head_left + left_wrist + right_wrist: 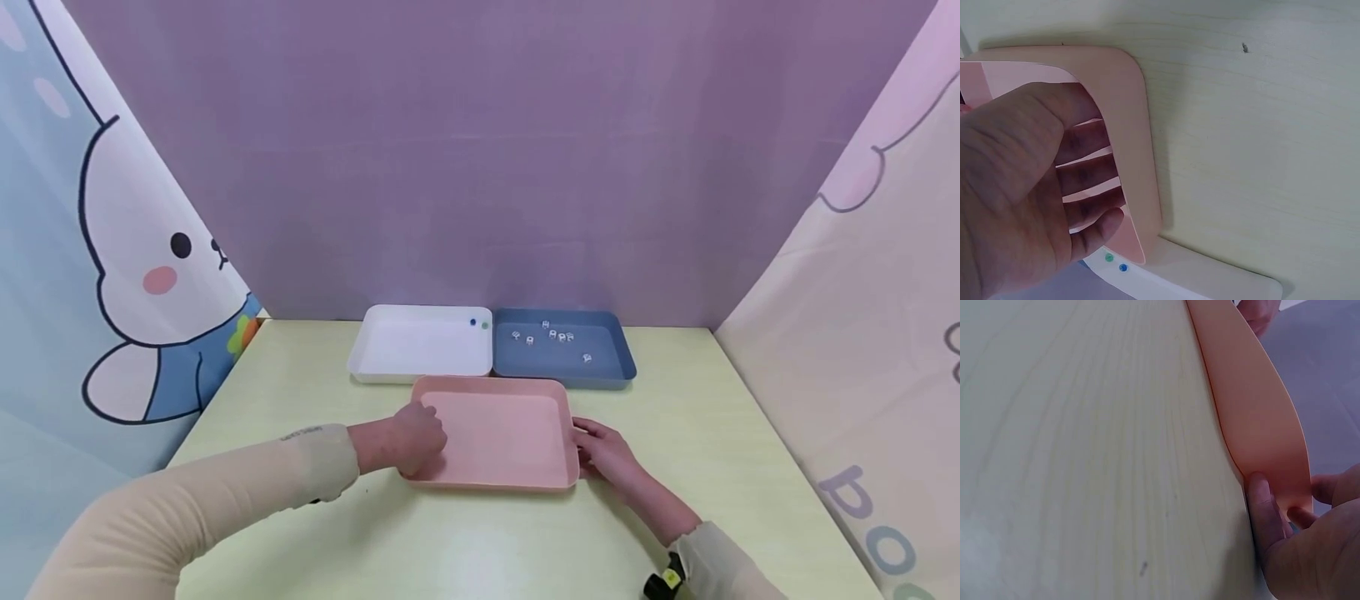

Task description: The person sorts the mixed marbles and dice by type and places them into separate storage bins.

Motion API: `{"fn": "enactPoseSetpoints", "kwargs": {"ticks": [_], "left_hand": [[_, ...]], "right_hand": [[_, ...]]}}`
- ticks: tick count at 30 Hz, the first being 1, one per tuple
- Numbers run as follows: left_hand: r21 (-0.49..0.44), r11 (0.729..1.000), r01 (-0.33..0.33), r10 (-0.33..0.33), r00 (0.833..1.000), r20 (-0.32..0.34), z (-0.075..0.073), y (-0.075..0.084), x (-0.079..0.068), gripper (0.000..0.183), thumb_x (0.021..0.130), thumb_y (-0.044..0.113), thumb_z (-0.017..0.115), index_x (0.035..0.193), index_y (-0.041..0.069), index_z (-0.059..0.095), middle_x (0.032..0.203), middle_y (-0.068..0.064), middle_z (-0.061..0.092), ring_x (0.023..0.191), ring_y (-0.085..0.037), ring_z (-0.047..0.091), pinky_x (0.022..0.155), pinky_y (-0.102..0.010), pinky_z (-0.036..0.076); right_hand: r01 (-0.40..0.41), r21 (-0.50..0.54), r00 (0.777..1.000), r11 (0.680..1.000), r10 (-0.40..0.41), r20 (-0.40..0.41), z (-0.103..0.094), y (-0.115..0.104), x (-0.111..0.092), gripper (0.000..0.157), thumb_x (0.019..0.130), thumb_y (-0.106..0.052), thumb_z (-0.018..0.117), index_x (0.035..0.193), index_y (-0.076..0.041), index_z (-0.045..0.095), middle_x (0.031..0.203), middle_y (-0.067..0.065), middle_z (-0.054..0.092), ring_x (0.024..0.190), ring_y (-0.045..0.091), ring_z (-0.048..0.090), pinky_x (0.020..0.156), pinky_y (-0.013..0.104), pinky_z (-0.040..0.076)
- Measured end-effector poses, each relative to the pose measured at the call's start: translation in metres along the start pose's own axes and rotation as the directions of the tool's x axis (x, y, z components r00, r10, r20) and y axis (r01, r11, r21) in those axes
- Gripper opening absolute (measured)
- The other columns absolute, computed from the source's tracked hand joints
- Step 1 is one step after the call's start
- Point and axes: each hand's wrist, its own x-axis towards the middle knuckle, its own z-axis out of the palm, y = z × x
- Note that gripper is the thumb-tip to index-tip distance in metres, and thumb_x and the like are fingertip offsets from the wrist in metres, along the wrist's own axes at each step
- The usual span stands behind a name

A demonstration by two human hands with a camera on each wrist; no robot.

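Observation:
A shallow pink tray (502, 433) lies on the table between both hands. My left hand (416, 437) reaches over its left side with bent fingers, and the fingertips are down inside. In the left wrist view the tray wall (1129, 137) hides the tips of the left fingers (1088, 175), so anything between them stays out of sight. My right hand (609, 454) holds the tray's right edge. In the right wrist view one digit of the right hand (1310, 550) lies against the outer wall near the corner, with other fingers at the rim.
Behind the pink tray stand a white tray (420, 342) and a blue tray (600, 367), side by side. One blue bead (473, 322) and one green bead (485, 326) lie in the white tray. Several white dice (552, 334) are scattered in the blue one. A purple backdrop (487, 167) rises behind.

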Motion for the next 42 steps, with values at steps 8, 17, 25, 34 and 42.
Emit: {"fn": "enactPoseSetpoints", "kwargs": {"ticks": [8, 17, 25, 34, 42], "left_hand": [[-0.011, 1.0, -0.029, 0.029, 1.0, -0.007, -0.007, -0.007, 0.0, 0.024, 0.07, 0.029, 0.076, 0.068, 0.018, 0.055, 0.065, 0.001, 0.05, 0.067, -0.019, 0.044, 0.059, -0.033, 0.04], [-0.046, 0.997, -0.064, 0.061, 0.997, -0.047, -0.016, -0.023, 0.011, 0.027, 0.061, 0.034, 0.083, 0.064, 0.022, 0.059, 0.058, 0.008, 0.051, 0.064, -0.015, 0.045, 0.067, -0.03, 0.042], [-0.332, 0.943, -0.016, 0.004, 0.999, -0.036, -0.022, -0.041, 0.016, 0.025, 0.073, 0.023, 0.078, 0.058, 0.021, 0.058, 0.059, 0.007, 0.052, 0.061, -0.014, 0.045, 0.058, -0.03, 0.045], [-0.573, 0.82, 0.012, -0.063, 0.996, -0.069, -0.012, -0.059, 0.039, 0.01, 0.082, 0.022, 0.073, 0.076, 0.024, 0.065, 0.076, 0.01, 0.059, 0.071, -0.012, 0.055, 0.064, -0.029, 0.049], [-0.766, 0.638, -0.076, -0.113, 0.975, -0.191, -0.005, -0.071, 0.051, 0.006, 0.081, 0.019, 0.065, 0.082, 0.021, 0.071, 0.081, 0.01, 0.063, 0.075, -0.012, 0.057, 0.067, -0.028, 0.051]], "right_hand": [[-0.002, 0.001, 1.0, 1.0, 0.002, -0.003, 0.0, -0.003, -0.002, 0.045, 0.099, -0.02, 0.057, 0.139, -0.002, 0.05, 0.096, 0.014, 0.065, 0.076, 0.02, 0.062, 0.061, 0.033, 0.055], [0.004, -0.005, 1.0, 1.0, -0.004, -0.002, -0.001, -0.002, -0.001, 0.044, 0.099, -0.02, 0.057, 0.139, -0.001, 0.051, 0.097, 0.013, 0.066, 0.077, 0.02, 0.062, 0.063, 0.033, 0.055], [-0.006, -0.015, 1.0, 1.0, 0.006, 0.004, -0.001, -0.006, -0.005, 0.046, 0.099, -0.02, 0.056, 0.14, 0.0, 0.049, 0.1, 0.014, 0.066, 0.079, 0.022, 0.062, 0.065, 0.034, 0.056], [-0.007, -0.01, 1.0, 1.0, 0.007, -0.007, -0.002, 0.0, -0.004, 0.044, 0.099, -0.019, 0.056, 0.139, -0.002, 0.051, 0.097, 0.014, 0.065, 0.078, 0.021, 0.062, 0.063, 0.032, 0.055], [-0.007, -0.016, 1.0, 1.0, 0.007, -0.007, 0.0, -0.001, -0.003, 0.045, 0.099, -0.02, 0.055, 0.14, -0.002, 0.049, 0.097, 0.015, 0.065, 0.079, 0.022, 0.061, 0.063, 0.031, 0.055]]}}
